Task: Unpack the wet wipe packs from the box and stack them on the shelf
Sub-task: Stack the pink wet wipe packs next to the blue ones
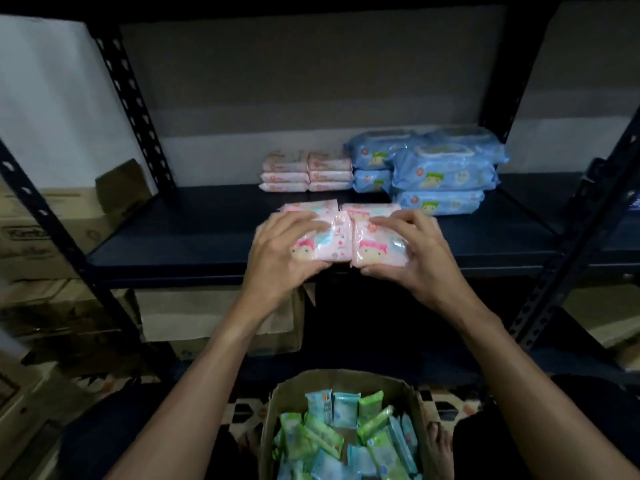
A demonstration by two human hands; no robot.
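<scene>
My left hand (277, 251) grips a pink wet wipe pack (322, 242) and my right hand (412, 251) grips a second pink pack (379, 251) beside it, both held at the front edge of the dark shelf board (194, 237). More pink packs (367, 208) lie just behind them. Small pink packs (306, 172) stand stacked in two columns at the back of the shelf. Large blue packs (436, 171) are piled to their right. The open cardboard box (346, 379) sits below between my arms, with several green and light-blue packs (346, 434) inside.
Black perforated shelf uprights (131, 109) rise at left and right (585, 233). Cardboard cartons (52, 233) stand to the left, and another carton (221, 317) sits under the shelf. The shelf's left half holds nothing.
</scene>
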